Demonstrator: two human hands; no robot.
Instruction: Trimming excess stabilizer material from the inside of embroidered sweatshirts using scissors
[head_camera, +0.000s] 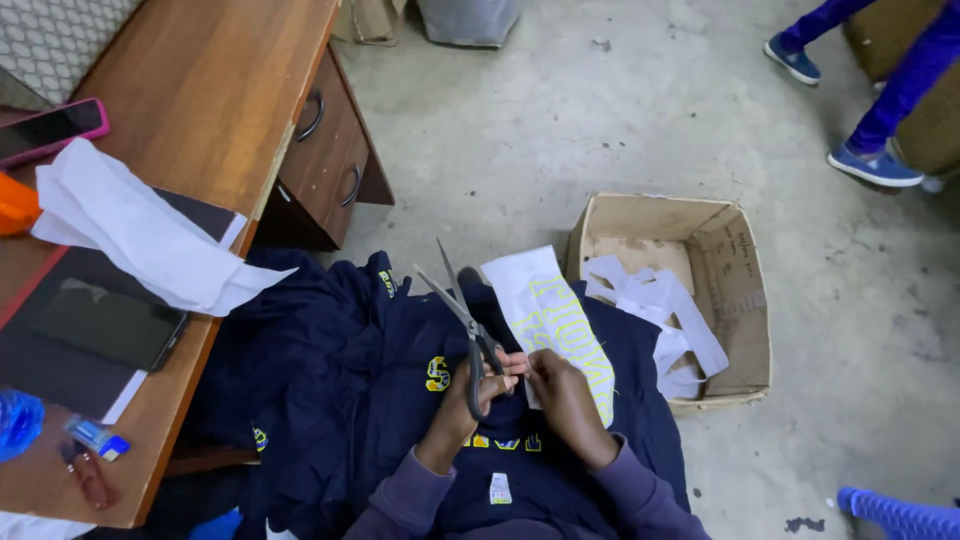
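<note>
White lettered strip (560, 325) stays uncut: left hand (462, 400) grips open scissors (465, 325), right hand (562, 395) pinches its near edge; offcuts fill box (745, 300).

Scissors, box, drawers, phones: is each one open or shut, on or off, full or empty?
scissors: blades open, pointing up, held in the left hand
white strip: flat on the dark garment, its near end pinched by the right hand
cardboard box: open, partly filled with white scraps
desk drawers: shut
black phone: screen dark
pink phone: screen dark
</note>
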